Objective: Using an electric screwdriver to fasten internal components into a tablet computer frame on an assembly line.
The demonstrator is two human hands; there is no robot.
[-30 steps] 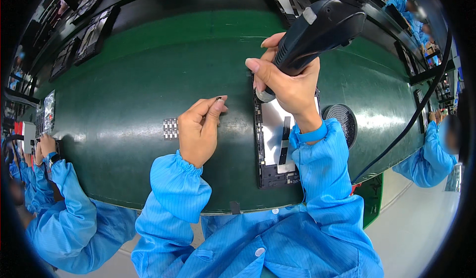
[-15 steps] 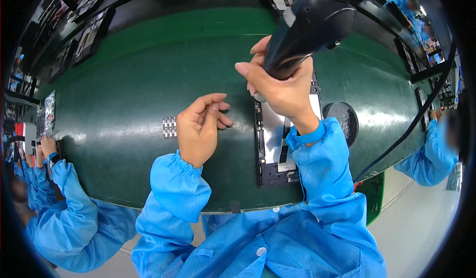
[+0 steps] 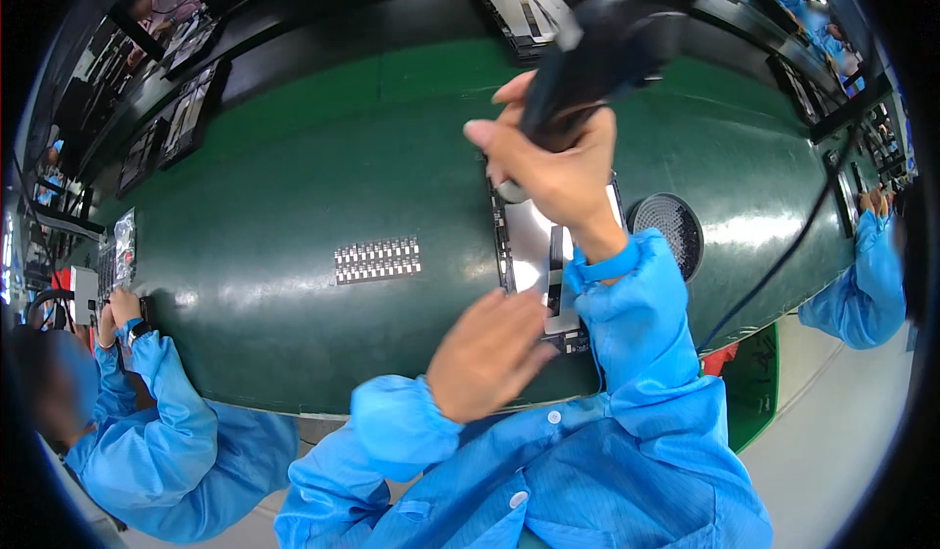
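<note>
Since the earlier picture, the left hand point(image 3: 487, 355) has pulled back from the middle of the green tabletop point(image 3: 274, 206) toward the person's body, and the right hand point(image 3: 550, 162) has lifted the black power tool point(image 3: 597, 54) higher and closer to the camera. Now the left hand hangs over the near edge of the tabletop, at about 6 o'clock from the right hand. Its fingers are loosely bent and a bit blurry, and they hold nothing that can be seen. The right hand fingers are wrapped tight around the handle of the black power tool, with one finger sticking out to the left. A black cord point(image 3: 783, 255) runs from the tool away toward 4 o'clock. Right under the right hand lies a flat device tray with a shiny silver plate point(image 3: 529, 245) in a dark frame. The tool's tip is hidden behind the hand, so it cannot be told if it touches the plate. A small sheet of tiny silver parts point(image 3: 378, 259) lies on the tabletop at 9 o'clock from the plate, well apart from both hands. A round black mesh dish point(image 3: 668, 224) sits just beside the plate at 3 o'clock. More dark trays point(image 3: 524, 5) lie at the far side at 12 o'clock. Another worker in a blue coat point(image 3: 157, 422) sits at 8 o'clock, and another blue sleeve point(image 3: 862, 285) shows at 3 o'clock.
</note>
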